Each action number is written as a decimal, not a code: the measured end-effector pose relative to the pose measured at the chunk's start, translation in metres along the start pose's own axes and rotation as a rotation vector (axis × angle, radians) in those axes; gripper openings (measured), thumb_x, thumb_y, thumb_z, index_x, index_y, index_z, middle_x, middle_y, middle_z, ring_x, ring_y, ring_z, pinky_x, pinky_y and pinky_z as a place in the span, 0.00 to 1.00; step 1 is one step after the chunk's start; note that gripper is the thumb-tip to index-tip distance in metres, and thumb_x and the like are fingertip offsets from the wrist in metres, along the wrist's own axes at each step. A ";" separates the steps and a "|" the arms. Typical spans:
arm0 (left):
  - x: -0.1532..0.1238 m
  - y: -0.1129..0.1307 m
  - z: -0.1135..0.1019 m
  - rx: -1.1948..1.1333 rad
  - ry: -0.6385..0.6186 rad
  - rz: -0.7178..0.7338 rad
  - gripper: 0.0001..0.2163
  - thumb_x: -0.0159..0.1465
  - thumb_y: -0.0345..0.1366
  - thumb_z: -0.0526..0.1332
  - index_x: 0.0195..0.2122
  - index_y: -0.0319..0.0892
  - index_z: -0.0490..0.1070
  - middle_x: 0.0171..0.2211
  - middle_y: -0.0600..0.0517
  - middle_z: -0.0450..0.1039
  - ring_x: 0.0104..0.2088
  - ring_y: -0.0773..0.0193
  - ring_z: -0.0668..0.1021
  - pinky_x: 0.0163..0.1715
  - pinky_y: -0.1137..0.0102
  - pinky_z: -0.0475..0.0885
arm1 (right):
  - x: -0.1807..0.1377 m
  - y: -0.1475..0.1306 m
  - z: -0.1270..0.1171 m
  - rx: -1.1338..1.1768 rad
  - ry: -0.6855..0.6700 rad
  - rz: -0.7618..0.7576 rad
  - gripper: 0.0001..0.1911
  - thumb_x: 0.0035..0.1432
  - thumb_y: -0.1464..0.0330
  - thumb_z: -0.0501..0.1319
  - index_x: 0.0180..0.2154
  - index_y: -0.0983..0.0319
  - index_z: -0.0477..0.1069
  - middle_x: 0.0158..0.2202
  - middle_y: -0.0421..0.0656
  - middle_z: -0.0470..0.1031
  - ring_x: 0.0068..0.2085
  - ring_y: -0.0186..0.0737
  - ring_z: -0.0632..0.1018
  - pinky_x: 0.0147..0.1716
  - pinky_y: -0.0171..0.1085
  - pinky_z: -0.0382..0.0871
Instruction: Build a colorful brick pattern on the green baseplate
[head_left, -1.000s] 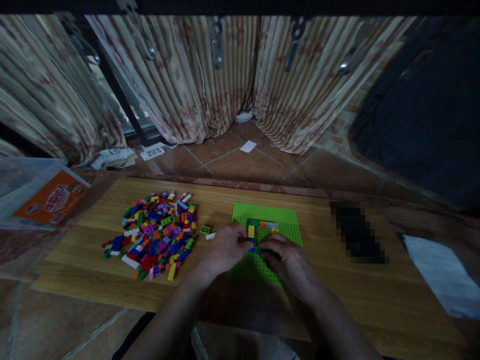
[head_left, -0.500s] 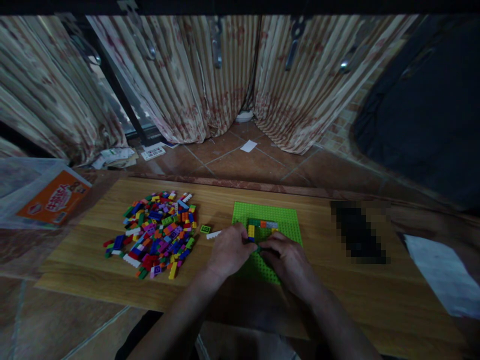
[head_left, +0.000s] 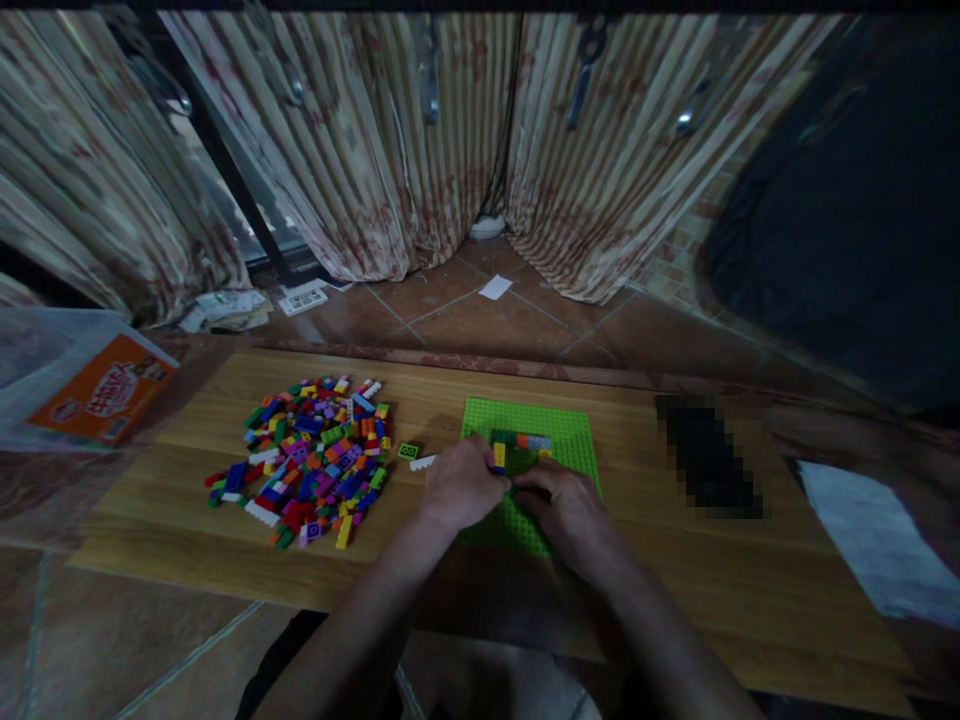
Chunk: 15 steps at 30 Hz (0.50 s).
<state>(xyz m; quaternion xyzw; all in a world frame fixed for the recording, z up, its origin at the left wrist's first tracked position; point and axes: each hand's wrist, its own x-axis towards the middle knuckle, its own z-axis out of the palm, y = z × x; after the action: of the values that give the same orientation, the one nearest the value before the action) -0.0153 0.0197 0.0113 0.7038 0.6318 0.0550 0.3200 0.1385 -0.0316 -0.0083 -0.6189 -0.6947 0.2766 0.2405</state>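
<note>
A bright green baseplate [head_left: 559,425] lies on a wooden board [head_left: 450,390]. A few bricks are stuck on the plate: a yellow one [head_left: 499,454], and a green, orange and grey row [head_left: 525,440]. My left hand [head_left: 459,484] and my right hand [head_left: 564,508] rest on the plate's near half, fingertips pinched together at a spot just below the yellow brick. What they pinch is hidden by the fingers. A heap of loose coloured bricks [head_left: 311,460] lies to the left of my left hand.
A small green brick [head_left: 408,451] and a white brick [head_left: 422,463] lie between heap and plate. A dark blurred object [head_left: 705,455] sits right of the plate, white paper [head_left: 874,535] further right. An orange-labelled clear bag [head_left: 97,385] lies far left. Curtains hang behind.
Both hands have drawn closer together over the plate and slid slightly away from me. The whole view has shifted a little as my head moved.
</note>
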 end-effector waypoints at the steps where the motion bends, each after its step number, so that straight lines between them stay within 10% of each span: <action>1: -0.001 0.000 0.000 0.000 0.004 -0.003 0.08 0.52 0.37 0.65 0.33 0.44 0.71 0.30 0.50 0.77 0.35 0.56 0.78 0.31 0.68 0.68 | -0.001 0.000 0.002 -0.006 0.019 0.005 0.10 0.55 0.75 0.62 0.35 0.59 0.80 0.34 0.43 0.78 0.36 0.41 0.79 0.38 0.39 0.70; 15: 0.003 -0.015 -0.005 -0.177 -0.061 0.123 0.06 0.52 0.35 0.65 0.31 0.42 0.73 0.29 0.53 0.77 0.32 0.60 0.78 0.30 0.70 0.68 | -0.006 0.007 0.004 0.094 0.044 -0.030 0.10 0.53 0.74 0.62 0.38 0.60 0.78 0.35 0.44 0.77 0.37 0.41 0.78 0.39 0.39 0.70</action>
<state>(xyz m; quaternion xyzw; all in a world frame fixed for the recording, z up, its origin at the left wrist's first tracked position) -0.0297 0.0247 0.0065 0.7117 0.5700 0.1084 0.3960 0.1410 -0.0373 -0.0158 -0.6024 -0.6846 0.2918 0.2887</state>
